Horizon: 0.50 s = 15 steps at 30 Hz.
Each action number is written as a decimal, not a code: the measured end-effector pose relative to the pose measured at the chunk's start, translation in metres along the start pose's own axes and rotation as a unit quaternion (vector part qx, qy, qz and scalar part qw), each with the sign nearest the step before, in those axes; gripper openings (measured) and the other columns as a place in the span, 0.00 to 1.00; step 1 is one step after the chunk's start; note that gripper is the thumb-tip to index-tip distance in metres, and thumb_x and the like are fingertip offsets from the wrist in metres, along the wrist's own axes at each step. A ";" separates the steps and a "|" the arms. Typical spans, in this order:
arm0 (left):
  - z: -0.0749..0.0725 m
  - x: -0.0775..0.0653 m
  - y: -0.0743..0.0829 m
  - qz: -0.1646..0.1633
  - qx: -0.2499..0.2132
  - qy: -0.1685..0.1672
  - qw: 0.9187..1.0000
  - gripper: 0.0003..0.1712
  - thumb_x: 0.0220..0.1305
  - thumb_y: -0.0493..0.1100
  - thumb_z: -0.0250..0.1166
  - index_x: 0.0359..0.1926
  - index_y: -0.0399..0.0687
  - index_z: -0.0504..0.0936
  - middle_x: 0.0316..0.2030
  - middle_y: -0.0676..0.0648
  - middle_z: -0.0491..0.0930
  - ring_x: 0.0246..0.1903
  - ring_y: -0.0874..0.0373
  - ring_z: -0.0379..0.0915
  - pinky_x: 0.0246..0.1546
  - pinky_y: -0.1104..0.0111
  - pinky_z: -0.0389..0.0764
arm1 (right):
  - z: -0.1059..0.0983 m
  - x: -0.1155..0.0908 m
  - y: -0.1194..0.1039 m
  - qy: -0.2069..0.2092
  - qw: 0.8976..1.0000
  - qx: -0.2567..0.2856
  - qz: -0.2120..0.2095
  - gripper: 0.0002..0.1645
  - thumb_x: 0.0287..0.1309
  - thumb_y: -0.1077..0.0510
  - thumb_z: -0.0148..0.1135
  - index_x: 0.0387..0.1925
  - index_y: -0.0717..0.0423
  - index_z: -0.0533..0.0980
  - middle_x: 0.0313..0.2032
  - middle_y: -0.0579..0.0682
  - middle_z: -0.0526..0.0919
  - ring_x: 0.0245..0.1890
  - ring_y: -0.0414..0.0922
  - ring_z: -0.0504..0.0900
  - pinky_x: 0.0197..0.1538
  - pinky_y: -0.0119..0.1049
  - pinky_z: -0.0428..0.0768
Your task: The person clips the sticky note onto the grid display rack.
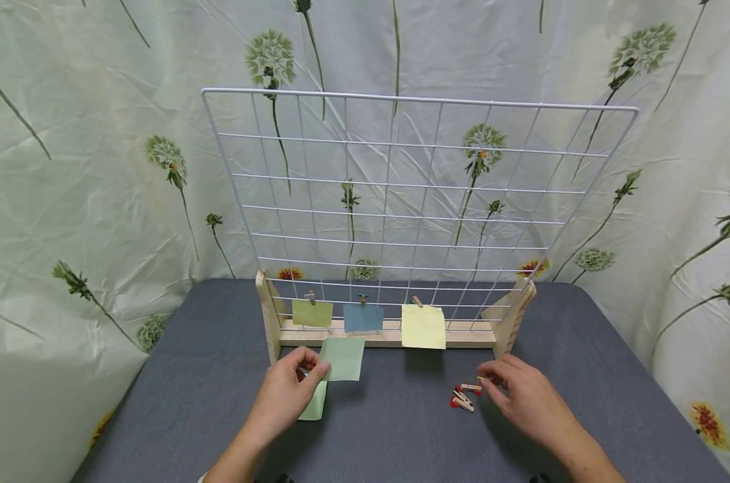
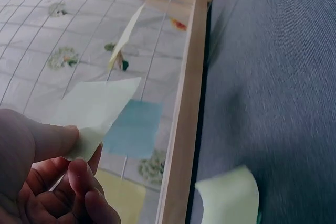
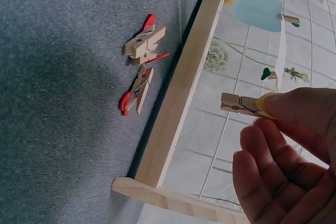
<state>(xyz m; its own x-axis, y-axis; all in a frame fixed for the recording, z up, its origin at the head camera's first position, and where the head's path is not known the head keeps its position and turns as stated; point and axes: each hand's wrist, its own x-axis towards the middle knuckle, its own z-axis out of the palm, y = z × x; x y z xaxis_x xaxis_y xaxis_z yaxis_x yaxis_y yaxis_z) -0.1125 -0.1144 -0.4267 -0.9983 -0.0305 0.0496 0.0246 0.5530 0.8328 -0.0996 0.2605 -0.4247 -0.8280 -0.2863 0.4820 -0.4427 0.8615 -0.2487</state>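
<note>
A pale green paper square (image 1: 344, 359) is pinched by its left edge between the thumb and fingers of my left hand (image 1: 288, 386). Below it another pale green paper (image 1: 314, 404) lies on the table, partly covered by that hand. My right hand (image 1: 525, 396) pinches a small wooden clothespin (image 3: 242, 104) with a yellow end, its wooden tip pointing away from the fingers. Several clothespins with red pieces (image 1: 463, 397) lie on the table just left of this hand. On the white wire grid (image 1: 395, 247) hang an olive-green note (image 1: 313, 313), a blue note (image 1: 363, 318) and a yellow note (image 1: 423, 327), each under a clothespin.
The grid stands in a wooden base (image 1: 365, 337) with upright side pieces, the right one (image 1: 514, 318) behind my right hand. A dark grey cloth (image 1: 395, 429) covers the table. Behind it hangs a curtain (image 1: 129, 221) printed with dandelions.
</note>
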 end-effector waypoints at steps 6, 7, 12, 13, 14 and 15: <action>0.012 0.005 0.010 0.007 -0.022 -0.022 0.999 0.05 0.68 0.46 0.69 0.37 0.51 0.82 0.30 0.52 0.81 0.28 0.60 0.73 0.28 0.68 0.74 | -0.003 0.002 -0.001 -0.006 1.000 0.007 0.006 0.14 0.45 0.66 0.79 0.34 0.50 0.85 0.31 0.36 0.81 0.29 0.29 0.79 0.31 0.29 0.79; 0.014 0.005 0.012 0.009 -0.026 -0.023 0.999 0.05 0.67 0.45 0.69 0.37 0.51 0.82 0.30 0.52 0.81 0.28 0.60 0.73 0.28 0.68 0.74 | -0.004 0.003 -0.001 -0.012 1.000 0.006 0.011 0.14 0.46 0.66 0.79 0.35 0.50 0.85 0.32 0.36 0.81 0.29 0.29 0.78 0.31 0.29 0.79; 0.023 0.009 0.023 0.028 -0.049 -0.032 0.998 0.06 0.67 0.45 0.69 0.38 0.49 0.82 0.30 0.50 0.81 0.28 0.59 0.73 0.27 0.69 0.74 | -0.009 0.008 -0.003 -0.036 0.999 0.005 0.037 0.12 0.51 0.64 0.76 0.39 0.51 0.85 0.33 0.39 0.82 0.28 0.29 0.76 0.29 0.29 0.76; 0.025 0.010 0.025 0.031 -0.053 -0.032 0.998 0.06 0.67 0.45 0.70 0.38 0.49 0.82 0.30 0.50 0.81 0.28 0.59 0.73 0.26 0.69 0.74 | -0.010 0.009 -0.003 -0.037 0.999 0.002 0.039 0.12 0.52 0.64 0.76 0.39 0.51 0.85 0.33 0.39 0.82 0.27 0.29 0.75 0.29 0.29 0.75; 0.027 0.011 0.027 0.036 -0.056 -0.033 0.997 0.06 0.66 0.45 0.70 0.38 0.48 0.83 0.30 0.50 0.81 0.28 0.59 0.73 0.26 0.69 0.74 | -0.010 0.011 -0.003 -0.038 0.998 0.000 0.041 0.12 0.52 0.64 0.76 0.39 0.51 0.86 0.33 0.40 0.82 0.27 0.29 0.74 0.29 0.30 0.75; 0.029 0.012 0.029 0.040 -0.059 -0.035 0.997 0.06 0.66 0.45 0.70 0.38 0.48 0.83 0.30 0.50 0.81 0.28 0.59 0.73 0.25 0.69 0.74 | -0.011 0.012 -0.004 -0.037 0.998 -0.003 0.042 0.11 0.53 0.63 0.76 0.39 0.51 0.86 0.33 0.40 0.83 0.27 0.29 0.74 0.29 0.30 0.75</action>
<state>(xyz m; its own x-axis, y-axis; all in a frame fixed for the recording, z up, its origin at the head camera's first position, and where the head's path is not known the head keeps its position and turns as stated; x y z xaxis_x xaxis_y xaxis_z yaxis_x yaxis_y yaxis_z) -0.1250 -0.0741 -0.4179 -0.9940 0.0705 0.0834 0.1063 0.4496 0.8869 -0.1046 0.2585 -0.4086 -0.8853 -0.2431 0.3964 -0.3689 0.8862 -0.2802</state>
